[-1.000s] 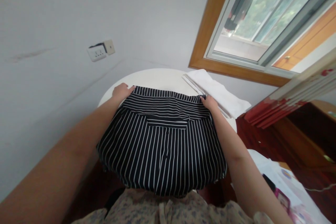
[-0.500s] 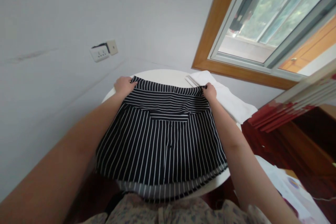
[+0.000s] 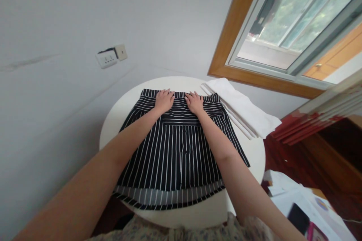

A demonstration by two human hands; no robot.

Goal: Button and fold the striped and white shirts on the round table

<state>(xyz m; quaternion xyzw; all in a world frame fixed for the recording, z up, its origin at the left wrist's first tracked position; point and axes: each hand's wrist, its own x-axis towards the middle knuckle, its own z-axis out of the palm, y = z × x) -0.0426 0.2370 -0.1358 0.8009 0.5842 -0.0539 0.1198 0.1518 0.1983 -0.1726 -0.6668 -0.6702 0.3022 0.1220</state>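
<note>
A black skirt with white stripes (image 3: 169,154) lies spread on a round white table (image 3: 113,120), its waistband toward the wall and its hem toward me. Near the middle of the waistband, my left hand (image 3: 164,101) rests flat on the cloth with fingers spread. My right hand (image 3: 194,102) lies just to the right of it, also palm down with fingers apart. Neither hand grips anything. At the near edge the hem curves, showing the grey inner side of the cloth.
Folded white cloth (image 3: 243,107) lies at the table's right rear. A window with a wooden frame (image 3: 226,45) and a wall socket (image 3: 106,59) are beyond. Papers (image 3: 296,196) and a dark phone-like object (image 3: 298,217) lie lower right, near a red-and-white curtain (image 3: 299,124).
Both hands have let go of the waistband's two corners and moved inward to its middle. The skirt now lies flatter on the table.
</note>
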